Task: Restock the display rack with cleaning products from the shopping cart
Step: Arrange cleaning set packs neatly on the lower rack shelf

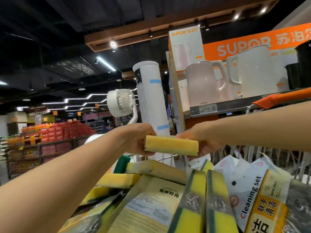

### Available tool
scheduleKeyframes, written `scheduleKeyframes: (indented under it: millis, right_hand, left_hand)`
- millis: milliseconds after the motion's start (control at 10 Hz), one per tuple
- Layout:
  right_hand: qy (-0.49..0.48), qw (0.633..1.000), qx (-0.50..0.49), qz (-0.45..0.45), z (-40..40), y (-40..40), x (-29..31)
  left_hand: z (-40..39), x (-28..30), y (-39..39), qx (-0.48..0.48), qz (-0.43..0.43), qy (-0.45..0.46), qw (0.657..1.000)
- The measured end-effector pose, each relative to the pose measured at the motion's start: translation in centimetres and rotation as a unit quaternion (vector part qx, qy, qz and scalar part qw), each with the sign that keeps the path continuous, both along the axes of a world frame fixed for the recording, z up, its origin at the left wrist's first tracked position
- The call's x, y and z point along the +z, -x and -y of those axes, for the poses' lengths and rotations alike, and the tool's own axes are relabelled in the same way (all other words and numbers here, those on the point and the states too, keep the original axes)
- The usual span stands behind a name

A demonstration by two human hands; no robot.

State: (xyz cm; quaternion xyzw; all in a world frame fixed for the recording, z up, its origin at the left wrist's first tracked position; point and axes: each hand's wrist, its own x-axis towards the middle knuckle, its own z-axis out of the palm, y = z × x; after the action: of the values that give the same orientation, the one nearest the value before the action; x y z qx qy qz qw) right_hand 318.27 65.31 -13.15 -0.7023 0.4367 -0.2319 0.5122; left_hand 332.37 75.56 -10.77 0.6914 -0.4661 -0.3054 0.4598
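Sponge pack (171, 146) — gripped by left hand (139, 140) and right hand (200, 140).

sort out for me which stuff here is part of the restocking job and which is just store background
Part of the job:
- sponge pack, held at its ends by left hand and right hand
- sponge packs in the cart
- cleaning set bag

Just around:
- kettles
- desk fan
- tower fan
- stacked red goods

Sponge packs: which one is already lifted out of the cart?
The yellow sponge pack held level between the left hand and right hand. It is raised above the cart; the others lie piled inside it.
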Motion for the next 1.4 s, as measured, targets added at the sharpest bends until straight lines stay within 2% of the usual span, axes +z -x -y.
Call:
scheduleKeyframes:
  millis: [200, 300, 500, 600, 800, 1000, 1100, 1200, 1300, 1400]
  right_hand:
    - [0.166, 0.986, -0.016, 0.03, -5.8, -1.5, 3.5]
    - [0.2, 0.979, -0.011, 0.041, -8.1, -2.5, 4.6]
    - [0.215, 0.972, 0.076, 0.061, -14.1, -7.2, 5.7]
    - [0.223, 0.958, 0.14, 0.11, -18.2, -10.4, 6.1]
    - [0.26, 0.923, 0.218, 0.183, -26.1, -17.6, 5.2]
    - [0.342, 0.865, 0.291, 0.223, -35.8, -22.7, 3.8]
    - [0.329, 0.843, 0.34, 0.254, -40.7, -24.8, 3.0]
    - [0.269, 0.822, 0.412, 0.288, -45.5, -26.4, 0.6]
    - [0.248, 0.789, 0.453, 0.334, -50.1, -26.5, -2.6]
    - [0.209, 0.765, 0.488, 0.364, -54.8, -25.7, -5.6]
  left_hand:
    - [-4.4, 1.9, -2.0, -0.006, 0.026, 0.081, 0.996]
    - [-6.8, 2.6, -3.1, 0.013, 0.027, 0.133, 0.991]
    - [-13.8, 2.4, -6.5, 0.13, 0.026, 0.238, 0.962]
    - [-18.5, 2.4, -8.3, 0.172, -0.01, 0.299, 0.939]
    - [-28.5, 1.6, -11.9, 0.24, 0.018, 0.348, 0.906]
    - [-38.6, -1.5, -13.6, 0.357, 0.078, 0.416, 0.833]
    - [-43.4, -3.7, -14.0, 0.436, 0.087, 0.418, 0.792]
    - [-48.7, -6.0, -13.3, 0.502, 0.1, 0.412, 0.754]
    - [-53.6, -8.3, -11.3, 0.543, 0.112, 0.412, 0.723]
    - [-57.4, -10.6, -8.3, 0.601, 0.117, 0.434, 0.66]
